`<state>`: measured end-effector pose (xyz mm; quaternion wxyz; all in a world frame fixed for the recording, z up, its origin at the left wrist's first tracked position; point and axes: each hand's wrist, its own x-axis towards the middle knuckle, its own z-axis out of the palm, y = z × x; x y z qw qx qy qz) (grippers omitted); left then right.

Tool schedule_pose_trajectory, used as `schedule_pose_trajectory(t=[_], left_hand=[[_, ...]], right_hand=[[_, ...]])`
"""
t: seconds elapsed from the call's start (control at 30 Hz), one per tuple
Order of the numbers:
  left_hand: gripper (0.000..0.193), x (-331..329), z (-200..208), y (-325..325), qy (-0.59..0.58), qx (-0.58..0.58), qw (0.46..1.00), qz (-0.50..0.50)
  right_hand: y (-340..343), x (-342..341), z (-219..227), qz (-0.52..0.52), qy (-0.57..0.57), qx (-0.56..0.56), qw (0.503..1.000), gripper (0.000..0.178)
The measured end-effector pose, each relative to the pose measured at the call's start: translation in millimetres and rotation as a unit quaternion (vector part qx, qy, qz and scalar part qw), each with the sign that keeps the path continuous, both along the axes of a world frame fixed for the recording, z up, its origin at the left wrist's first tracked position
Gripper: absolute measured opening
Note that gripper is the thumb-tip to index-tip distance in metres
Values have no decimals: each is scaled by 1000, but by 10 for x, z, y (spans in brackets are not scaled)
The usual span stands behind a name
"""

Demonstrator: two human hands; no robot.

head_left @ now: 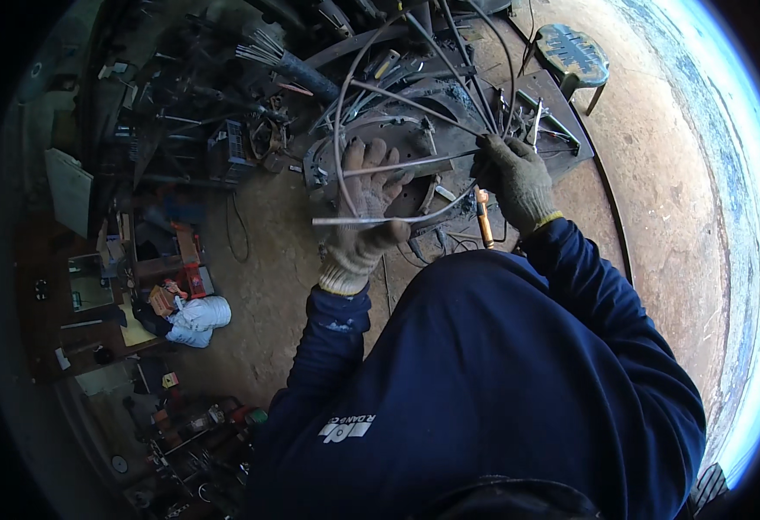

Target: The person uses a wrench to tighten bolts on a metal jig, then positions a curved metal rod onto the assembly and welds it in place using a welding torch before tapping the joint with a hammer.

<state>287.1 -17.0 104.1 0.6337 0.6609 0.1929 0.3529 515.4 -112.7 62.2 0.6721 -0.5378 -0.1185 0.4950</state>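
Both my hands wear grey knit work gloves, with dark blue sleeves behind them. My left hand (364,212) is closed around thin metal rods (371,221); one runs across the palm under the thumb, another lies between the fingers. My right hand (516,178) grips the far ends of the same bundle of rods (449,113), which fan upward and curve away. Beneath both hands lies a dark metal work plate (562,143) with steel pieces on it.
An orange-handled tool (483,218) lies near the plate's front edge. A round stool (573,54) stands at the upper right. Scrap metal and pipes (293,69) pile up behind. White sacks (200,316) and cluttered shelves (103,277) sit left on the dirt floor.
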Motion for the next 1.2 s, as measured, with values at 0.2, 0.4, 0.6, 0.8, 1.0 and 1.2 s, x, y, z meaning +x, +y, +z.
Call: schedule_pose_trajectory(t=[0.2,0.4,0.6,0.8,1.0,1.2], left_hand=[[93,-113,72,15,-126,-57,990,-41],[91,-83,258,-153,-73,-21,997,-5],[90,-48,298,-253,-41,46,998,-21],[93,40,202,-259,7,62,998,31],[95,122,-104,-247,37,113,991,57],[96,176,-278,-306,69,64,994,62]], right_hand=[[-40,-115,-42,30,161,96,982,38],[-274,67,-584,84,311,137,937,76],[-490,130,-740,114,297,157,935,68],[-665,167,-836,71,191,5,979,61],[-771,326,-1174,55,219,-39,973,51],[-843,645,-1248,22,220,-8,975,39]])
